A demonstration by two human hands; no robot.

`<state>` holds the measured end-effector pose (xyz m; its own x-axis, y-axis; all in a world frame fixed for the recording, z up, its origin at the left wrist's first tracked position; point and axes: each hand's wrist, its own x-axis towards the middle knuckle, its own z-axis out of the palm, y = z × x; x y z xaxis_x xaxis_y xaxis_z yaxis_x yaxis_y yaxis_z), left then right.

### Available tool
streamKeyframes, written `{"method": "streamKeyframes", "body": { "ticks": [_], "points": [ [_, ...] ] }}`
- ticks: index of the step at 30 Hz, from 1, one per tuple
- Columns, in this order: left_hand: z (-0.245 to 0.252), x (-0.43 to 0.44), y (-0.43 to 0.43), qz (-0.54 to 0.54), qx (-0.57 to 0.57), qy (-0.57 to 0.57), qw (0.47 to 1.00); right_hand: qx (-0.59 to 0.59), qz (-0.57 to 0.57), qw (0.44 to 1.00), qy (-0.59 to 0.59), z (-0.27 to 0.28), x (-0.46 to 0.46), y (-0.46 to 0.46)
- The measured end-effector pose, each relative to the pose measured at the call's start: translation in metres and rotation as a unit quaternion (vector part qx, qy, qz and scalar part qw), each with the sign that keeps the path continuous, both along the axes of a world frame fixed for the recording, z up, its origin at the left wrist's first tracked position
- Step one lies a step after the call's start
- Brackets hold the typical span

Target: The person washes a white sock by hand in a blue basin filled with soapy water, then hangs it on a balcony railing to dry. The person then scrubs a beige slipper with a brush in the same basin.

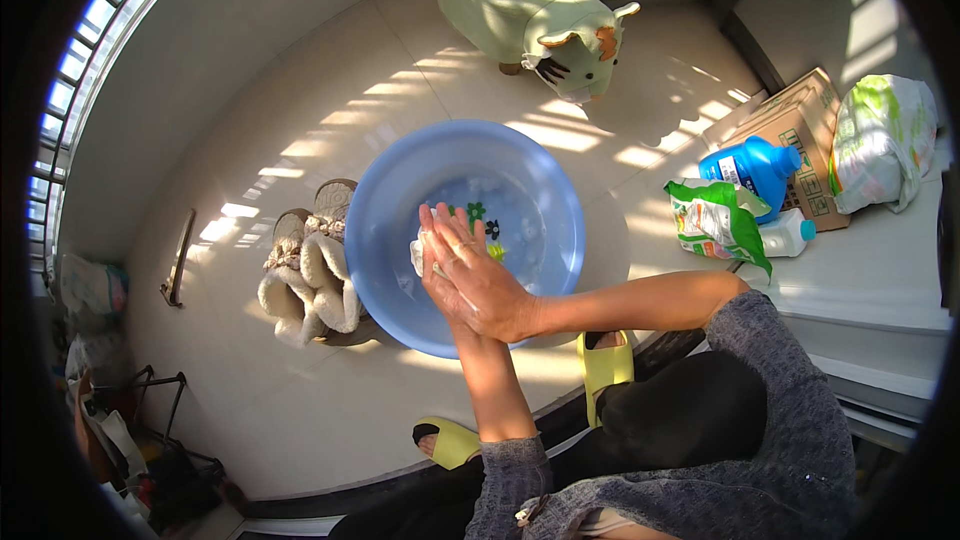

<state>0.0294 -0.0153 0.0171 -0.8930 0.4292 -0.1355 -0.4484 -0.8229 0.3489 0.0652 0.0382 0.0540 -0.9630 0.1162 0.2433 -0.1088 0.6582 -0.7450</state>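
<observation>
A light blue plastic basin (465, 136) stands on the tiled floor with water in it. Green, black and yellow flower shapes show on its bottom. Over its lower left part, my left hand (442, 298) and my right hand (484, 288) are pressed flat together, fingers pointing up the picture. Between the palms a little of a white cloth (417, 258) shows, and more of it sticks out on the left side; the rest is hidden behind the hands. My right hand lies over most of the left one.
Fleece-lined boots (330, 277) stand against the basin's left side. Above it is a green animal-shaped stool (517, 7). At the right are a blue bottle (750, 168), a white bottle (784, 234), a green-and-white packet (709, 221), a cardboard box (817, 135) and a plastic bag (881, 142).
</observation>
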Motion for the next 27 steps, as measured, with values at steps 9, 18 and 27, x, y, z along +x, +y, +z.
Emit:
{"method": "streamKeyframes", "body": {
  "ticks": [9, 18, 27],
  "points": [
    [0.027, -0.003, 0.019, -0.007, -0.075, -0.048, 0.996, -0.048, -0.011, 0.998, -0.028, -0.002, -0.005, 0.015],
    [0.009, -0.013, 0.041, -0.086, 0.037, -0.057, 0.994, -0.031, -0.222, 0.975, -0.011, -0.019, -0.047, 0.093],
    [0.015, -0.022, 0.031, -0.128, -0.015, -0.192, 0.973, -0.174, -0.269, 0.945, -0.061, -0.048, -0.032, 0.122]
  ]
}}
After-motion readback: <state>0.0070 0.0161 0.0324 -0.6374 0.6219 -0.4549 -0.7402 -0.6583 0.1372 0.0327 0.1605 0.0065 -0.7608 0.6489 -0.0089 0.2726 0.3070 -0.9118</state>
